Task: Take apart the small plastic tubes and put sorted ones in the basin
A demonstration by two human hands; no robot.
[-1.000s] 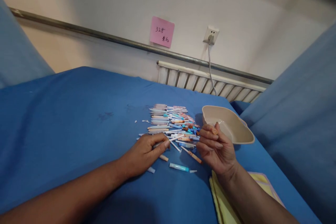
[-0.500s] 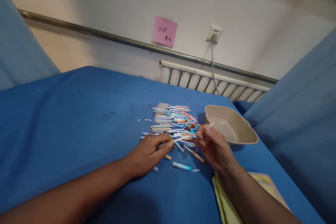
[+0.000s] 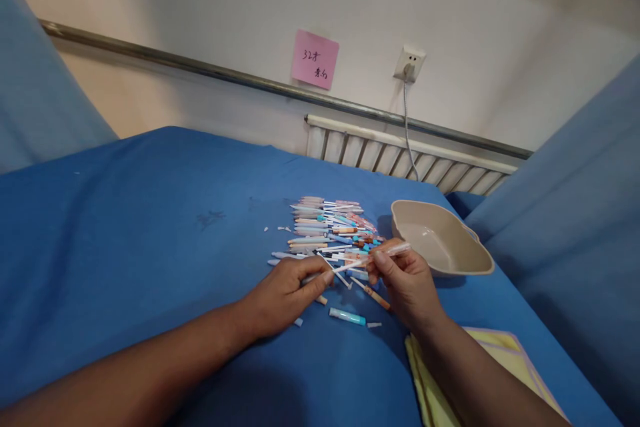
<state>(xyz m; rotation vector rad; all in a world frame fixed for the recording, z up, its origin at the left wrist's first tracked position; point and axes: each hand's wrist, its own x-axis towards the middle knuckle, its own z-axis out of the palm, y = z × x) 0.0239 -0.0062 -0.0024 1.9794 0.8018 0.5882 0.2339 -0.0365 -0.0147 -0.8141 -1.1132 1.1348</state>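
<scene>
Right hand (image 3: 407,280) pinched a thin white stick (image 3: 387,253) near the blue table's (image 3: 150,213) right edge, long axis running left-right toward the beige bowl (image 3: 440,243) just beyond, while left hand (image 3: 285,290) lay fingers curled on the pile (image 3: 330,233), pinching another stick.

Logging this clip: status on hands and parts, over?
Left hand pinching a white stick at the pile. Right hand gripping a clear tube. Beige basin beside, nothing blocking.
</scene>
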